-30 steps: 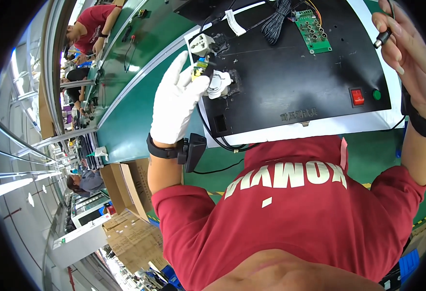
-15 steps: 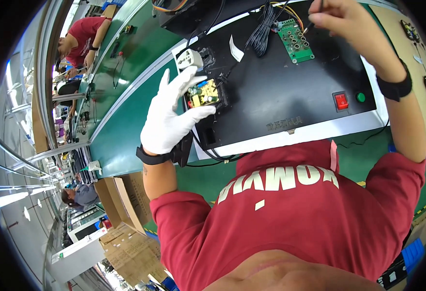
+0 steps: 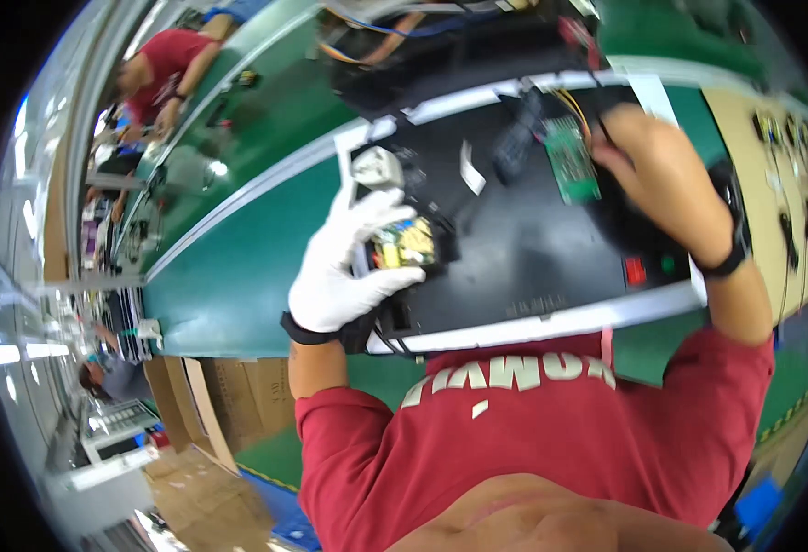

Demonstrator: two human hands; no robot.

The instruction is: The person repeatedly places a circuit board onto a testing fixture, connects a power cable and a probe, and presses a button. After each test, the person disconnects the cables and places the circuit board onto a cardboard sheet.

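Nearest the camera, red shirt (image 3: 551, 442) across the lower frame, sleeves reaching up toward the black panel (image 3: 523, 248). Panel lying flat on the green bench (image 3: 229, 294), white edge toward the shirt. Left hand (image 3: 344, 267), in a white glove, at the panel's left end, fingers spread and curled around a small yellow-green module (image 3: 402, 243) seated in a black housing on the panel; thumb under the module, fingertips above it. Black strap around the left wrist, just off the panel's near-left corner. Red switch (image 3: 636, 270) and a small green light beside it near the panel's right front edge. Right hand (image 3: 657, 175), bare, over the panel's right part, fingers bunched downward just right of the green board (image 3: 571, 158); whether anything is pinched cannot be told. Black band on the right wrist, above the panel's right edge. White plug (image 3: 376, 167) at the panel's far-left corner, just beyond the gloved fingertips. White label (image 3: 471, 167) on the panel between plug and board. Coloured wires running from the board toward the panel's far edge. Beyond the panel, a second dark unit, blurred. Far left of the panel, along the bench, another person in red (image 3: 160, 74) leaning over it. Cardboard boxes (image 3: 192, 405) on the floor, left of the panel's near side.
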